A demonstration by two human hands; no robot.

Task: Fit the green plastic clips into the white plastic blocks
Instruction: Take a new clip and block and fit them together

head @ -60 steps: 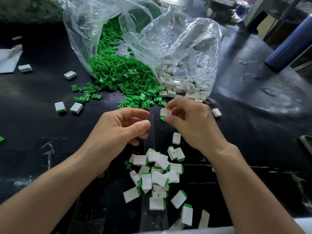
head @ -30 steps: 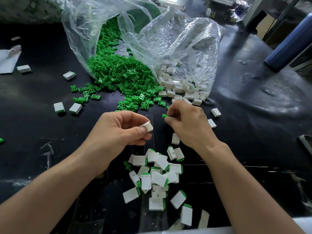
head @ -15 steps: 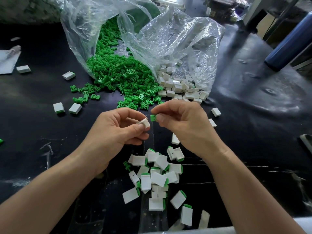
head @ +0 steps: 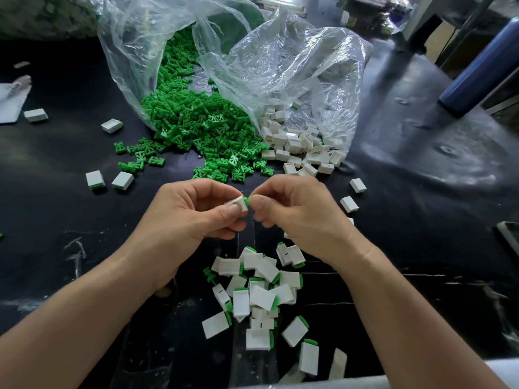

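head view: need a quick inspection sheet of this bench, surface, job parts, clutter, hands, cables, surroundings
surface: black table, scuffed with pale marks.
job's things: green clips spill from one clear bag; white blocks spill from a second bag; fitted pile lies nearest the person.
clutter: stray blocks at left; pale sheet at the left edge.
hands: left hand pinches a raised block; right hand pinches a raised clip at the block's end.
cables: nothing seen.
surroundings: blue cylinder far right; blurred equipment behind.
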